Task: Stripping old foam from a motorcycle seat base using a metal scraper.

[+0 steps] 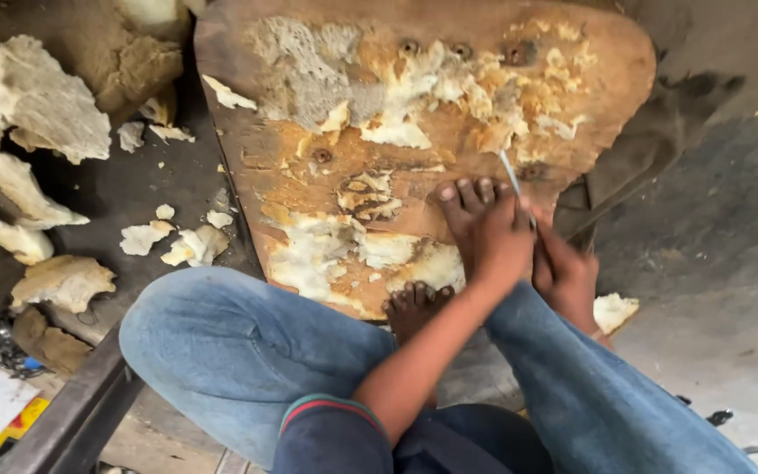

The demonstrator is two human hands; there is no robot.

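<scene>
Closest to me I see my own knees in blue jeans (239, 351), bent, with my bare feet resting on a wooden board (309, 114). One foot (414, 307) is at the near edge of the board, the other (465, 206) is a little further, toes on the wood.

My left hand (502, 241) is closed around a thin metal blade (511, 175). The blade comes out above the fist and its tip touches the board, just beside the toes of the further foot. My right hand (565, 272) is just behind and right of the left one, touching it; it looks closed too, on the lower part of the same tool, but this part is hidden so I cannot tell surely.

The board lies flat in front of me, wide at the far end. On it there are patches of old yellow-white foam (396, 96) stuck to the wood, and some rusty bolts (460, 51) near the far edge.

To the left, on the dark floor, lie torn foam pieces (41, 105), small ones near the board and big ones further away. At the lower left runs a metal bar (72, 421).
</scene>
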